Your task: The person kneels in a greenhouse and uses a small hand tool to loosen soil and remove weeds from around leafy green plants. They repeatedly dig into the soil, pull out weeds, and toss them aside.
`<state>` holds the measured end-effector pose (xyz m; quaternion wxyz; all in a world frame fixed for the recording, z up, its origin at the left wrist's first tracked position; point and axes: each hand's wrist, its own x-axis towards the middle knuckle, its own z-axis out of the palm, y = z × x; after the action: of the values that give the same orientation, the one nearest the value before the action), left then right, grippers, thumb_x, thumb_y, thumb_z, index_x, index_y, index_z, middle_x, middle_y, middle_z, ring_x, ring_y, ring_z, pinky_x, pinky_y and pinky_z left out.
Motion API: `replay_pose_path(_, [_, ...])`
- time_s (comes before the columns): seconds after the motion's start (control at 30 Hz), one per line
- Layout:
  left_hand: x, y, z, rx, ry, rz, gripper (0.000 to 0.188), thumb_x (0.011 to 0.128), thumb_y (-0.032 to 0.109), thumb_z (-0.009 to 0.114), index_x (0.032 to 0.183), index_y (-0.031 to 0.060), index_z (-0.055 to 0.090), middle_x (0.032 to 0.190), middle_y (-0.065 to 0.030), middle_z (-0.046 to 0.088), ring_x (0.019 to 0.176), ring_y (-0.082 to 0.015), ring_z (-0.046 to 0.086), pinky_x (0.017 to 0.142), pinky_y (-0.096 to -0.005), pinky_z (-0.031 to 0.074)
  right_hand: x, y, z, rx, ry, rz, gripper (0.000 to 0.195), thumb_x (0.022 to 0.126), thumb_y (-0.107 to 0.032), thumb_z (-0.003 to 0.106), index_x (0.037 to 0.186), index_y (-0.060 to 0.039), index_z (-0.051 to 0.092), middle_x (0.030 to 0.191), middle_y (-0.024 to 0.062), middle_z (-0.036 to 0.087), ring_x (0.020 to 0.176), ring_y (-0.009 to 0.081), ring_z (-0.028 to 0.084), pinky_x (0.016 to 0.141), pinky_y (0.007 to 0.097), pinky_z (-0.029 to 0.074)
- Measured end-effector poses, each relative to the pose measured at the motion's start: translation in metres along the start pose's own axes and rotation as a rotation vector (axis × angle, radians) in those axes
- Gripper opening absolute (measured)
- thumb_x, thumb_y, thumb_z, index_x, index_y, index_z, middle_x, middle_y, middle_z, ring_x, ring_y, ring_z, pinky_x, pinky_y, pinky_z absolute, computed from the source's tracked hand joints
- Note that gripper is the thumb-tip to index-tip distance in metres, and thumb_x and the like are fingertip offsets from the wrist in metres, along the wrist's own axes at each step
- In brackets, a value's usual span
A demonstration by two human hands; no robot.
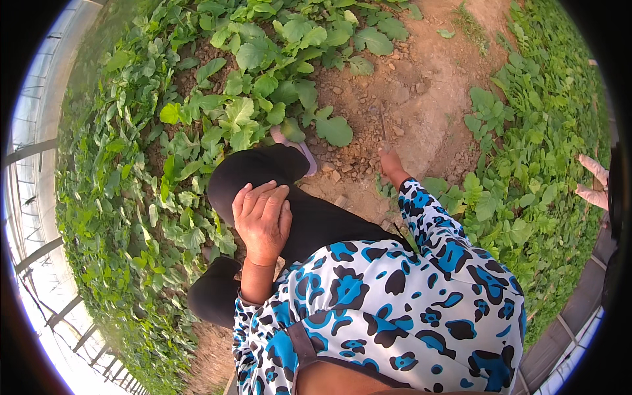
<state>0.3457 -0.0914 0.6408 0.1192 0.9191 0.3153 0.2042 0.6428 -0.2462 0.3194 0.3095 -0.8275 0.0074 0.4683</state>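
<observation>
My left hand (262,217) lies on my bent knee in black trousers (326,217), fingers side by side and slightly curled, holding nothing. My right hand (391,164) reaches forward, wrapped around the handle end of a slender hand tool (382,123) with a thin metal shaft. The tool's far tip is at the loose, crumbly soil (358,160), and its exact shape is hard to make out. Just left of the tool, a broad-leaved green plant (333,127) hangs over my pale lilac shoe (310,160).
Dense leafy crop (118,192) covers the left side, with another leafy bed (538,197) to the right. Between them runs a bare dirt path (444,74). A greenhouse wall with a metal frame (37,148) curves along the left. Two pale pink objects (592,182), unclear, show at the right rim.
</observation>
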Motion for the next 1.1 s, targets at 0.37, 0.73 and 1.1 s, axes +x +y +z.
replay_pose_path(0.37, [-0.014,-0.015,-0.005,-0.151,0.065,0.029,0.028,0.076,0.008,0.069,0.104,0.0097,0.068,0.103,-0.0027,0.069,0.109,-0.0192,0.062,0.106,-0.0427,0.038,-0.032,0.052,0.004,0.311,-0.059,0.076,0.034,0.097,-0.044,0.05,0.086,-0.0127,0.044,0.059,0.0025,0.044,0.044,0.0178,0.047,0.037,0.0346,0.035])
replay_pose_path(0.73, [-0.096,-0.081,-0.04,-0.099,0.066,-0.334,0.052,0.081,0.003,0.067,0.132,0.0101,0.056,0.137,-0.0113,0.055,0.119,-0.0314,0.056,0.099,-0.0396,0.047,-0.136,-0.138,0.045,0.626,-0.389,-0.17,0.03,0.095,-0.039,0.061,0.091,-0.0116,0.05,0.068,-0.0011,0.046,0.054,0.0118,0.044,0.05,0.0292,0.04])
replay_pose_path(1.1, [-0.229,-0.205,-0.146,-0.761,0.719,-0.957,0.039,0.103,0.025,0.05,0.127,-0.0048,0.053,0.118,-0.0164,0.065,0.106,-0.0233,0.065,0.094,-0.0333,0.051,-0.345,-0.317,0.164,0.175,-0.869,-0.862,0.027,0.096,-0.029,0.061,0.1,-0.0032,0.053,0.072,-0.0014,0.047,0.054,0.0074,0.044,0.049,0.0244,0.039])
